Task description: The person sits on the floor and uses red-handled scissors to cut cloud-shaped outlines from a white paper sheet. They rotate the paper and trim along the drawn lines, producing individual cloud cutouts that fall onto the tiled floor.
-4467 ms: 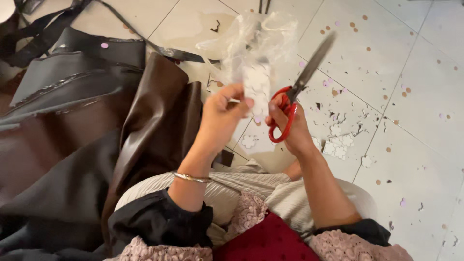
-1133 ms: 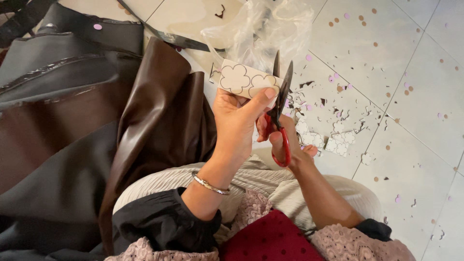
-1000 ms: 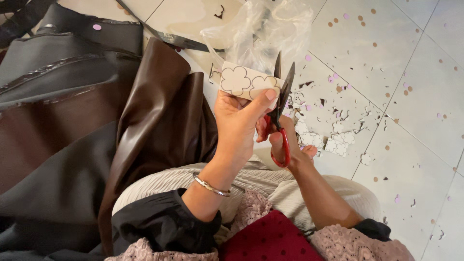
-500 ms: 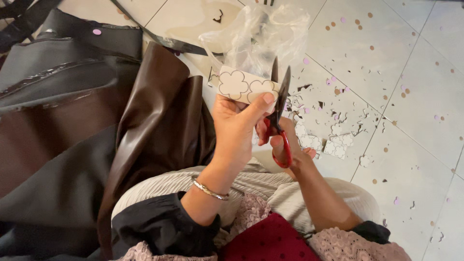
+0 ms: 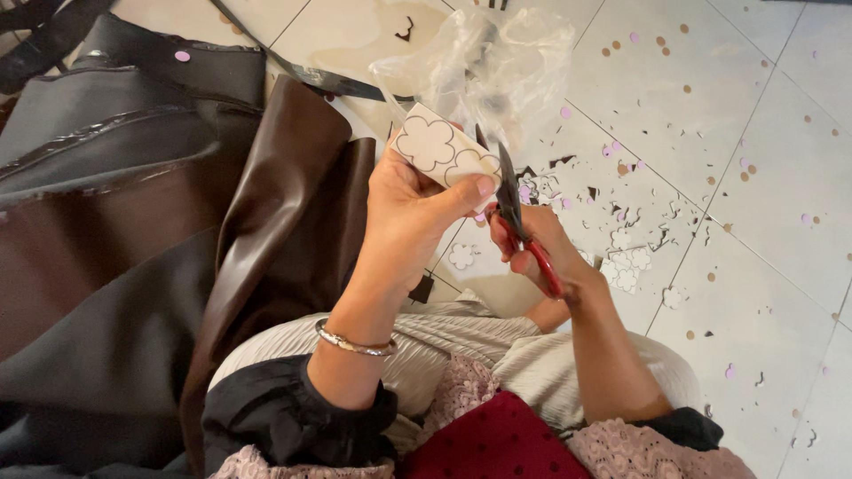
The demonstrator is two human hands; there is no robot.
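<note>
My left hand [image 5: 410, 213] pinches a pale strip of material [image 5: 439, 147] with flower outlines drawn on it, thumb pressed on its right end. My right hand [image 5: 537, 244] grips red-handled scissors [image 5: 515, 208], blades pointing up and meeting the strip's right edge beside my thumb. A metal bangle sits on my left wrist. Both hands are raised above my lap.
Brown and black leather sheets [image 5: 160, 222] lie spread at the left. A crumpled clear plastic bag [image 5: 484, 66] sits on the tiled floor behind the hands. Cut flower shapes [image 5: 626, 266], offcuts and small round dots are scattered on the tiles to the right.
Earlier my right hand held the scissors open off to the right, away from the material. Now the blades are at the strip's edge, and the strip has tilted and shifted slightly left.
</note>
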